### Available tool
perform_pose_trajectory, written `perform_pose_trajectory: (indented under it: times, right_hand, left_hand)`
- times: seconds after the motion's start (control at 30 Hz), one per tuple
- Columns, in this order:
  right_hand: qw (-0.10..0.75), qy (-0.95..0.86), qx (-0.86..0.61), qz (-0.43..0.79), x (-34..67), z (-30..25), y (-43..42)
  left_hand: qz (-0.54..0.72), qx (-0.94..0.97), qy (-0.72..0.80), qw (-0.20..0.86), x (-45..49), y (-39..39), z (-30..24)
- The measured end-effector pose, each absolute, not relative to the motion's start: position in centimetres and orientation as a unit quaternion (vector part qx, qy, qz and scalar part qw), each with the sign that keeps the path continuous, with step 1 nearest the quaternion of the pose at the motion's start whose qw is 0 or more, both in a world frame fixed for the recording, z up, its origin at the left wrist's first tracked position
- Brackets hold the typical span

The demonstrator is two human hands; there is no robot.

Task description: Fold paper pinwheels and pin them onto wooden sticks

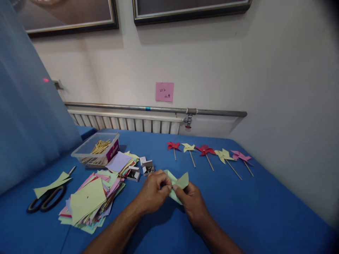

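Observation:
My left hand [153, 192] and my right hand [192, 203] meet over the blue table [265, 211], both pinching a pale green paper piece [179, 183] whose corners are folded towards its middle. The paper is lifted a little above the cloth. Just left of my hands lies a stack of coloured paper squares [91, 204] with a green sheet on top. Two small open boxes of pins [140, 171] stand behind my left hand.
Several finished paper pinwheels on sticks [209, 153] lie in a row at the back right. A clear plastic tub of wooden sticks [96, 150] stands at the back left. Black scissors [46, 201] lie at the far left under a green paper scrap. A radiator and wall stand behind.

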State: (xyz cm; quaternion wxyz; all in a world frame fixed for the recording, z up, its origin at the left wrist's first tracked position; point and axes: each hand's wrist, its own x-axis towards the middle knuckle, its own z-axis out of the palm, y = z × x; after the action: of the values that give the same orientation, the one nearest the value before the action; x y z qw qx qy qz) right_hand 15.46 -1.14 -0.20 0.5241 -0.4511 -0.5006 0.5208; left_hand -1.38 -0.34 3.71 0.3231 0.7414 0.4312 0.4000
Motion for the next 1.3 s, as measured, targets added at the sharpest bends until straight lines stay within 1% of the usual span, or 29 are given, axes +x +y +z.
perform_pose_trajectory:
  times: [0.23,0.8,1.3]
  right_hand:
    - [0.537,-0.494,-0.446,0.518,15.48,0.06,-1.06]
    - [0.524,-0.489,-0.447,0.535,15.76,0.30,-1.10]
    - [0.514,-0.506,-0.433,0.541,15.90,0.33,-0.86]
  left_hand:
    - [0.399,0.737,0.441,0.322,-1.26,-0.38,3.47]
    - [0.392,0.737,0.451,0.316,-1.24,-0.22,3.45]
    - [0.403,0.724,0.441,0.344,-1.15,-0.22,3.52]
